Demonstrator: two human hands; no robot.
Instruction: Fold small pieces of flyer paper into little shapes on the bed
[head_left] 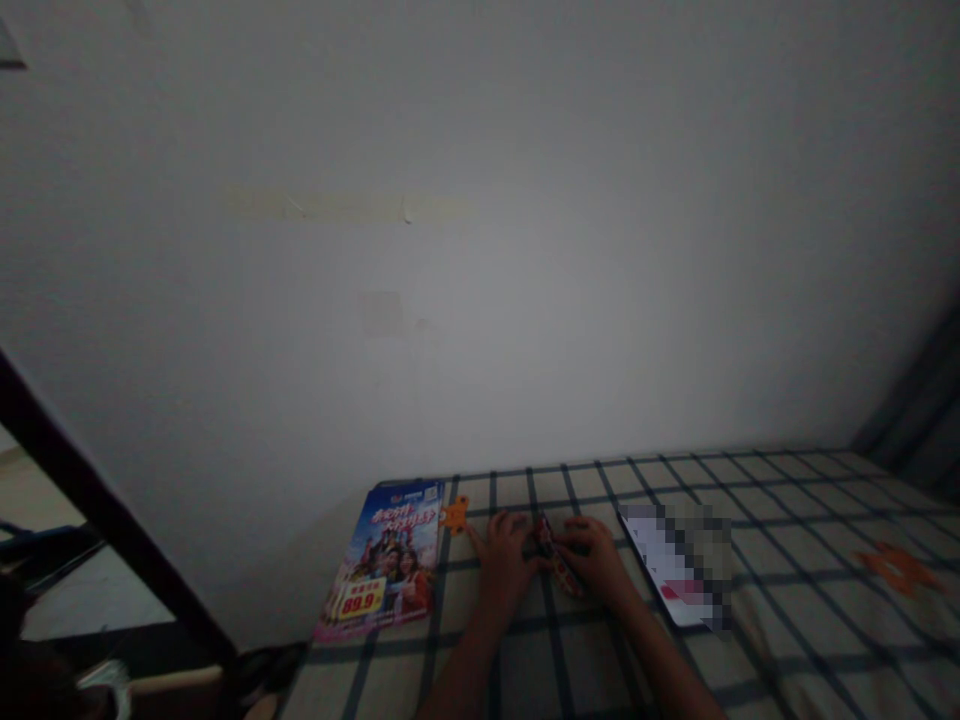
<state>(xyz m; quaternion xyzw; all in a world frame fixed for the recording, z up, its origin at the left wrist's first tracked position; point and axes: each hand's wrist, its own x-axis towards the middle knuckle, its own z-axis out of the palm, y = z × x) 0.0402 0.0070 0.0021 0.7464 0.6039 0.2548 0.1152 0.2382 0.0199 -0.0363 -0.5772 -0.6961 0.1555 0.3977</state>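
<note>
A narrow, folded-looking strip of colourful printed paper [564,575], dark red at its far end and yellowish with red marks nearer me, lies between my two hands over the checked cloth. My left hand [504,550] grips its left side near the far end, the thumb and index finger against it and the other fingers curved over the cloth. From the right, my right hand [594,552] pinches the strip with bent fingers. Dim light hides the exact finger contacts. Left of my left hand lies a stack of glossy flyers [390,560] marked 89.9.
A phone-like flat thing [667,570] with a lit, partly pixelated face lies right of my right hand. The checked cloth [787,510] bears orange figures [454,515]. A pale wall [525,300] rises behind. A dark slanted bar [97,500] stands at left.
</note>
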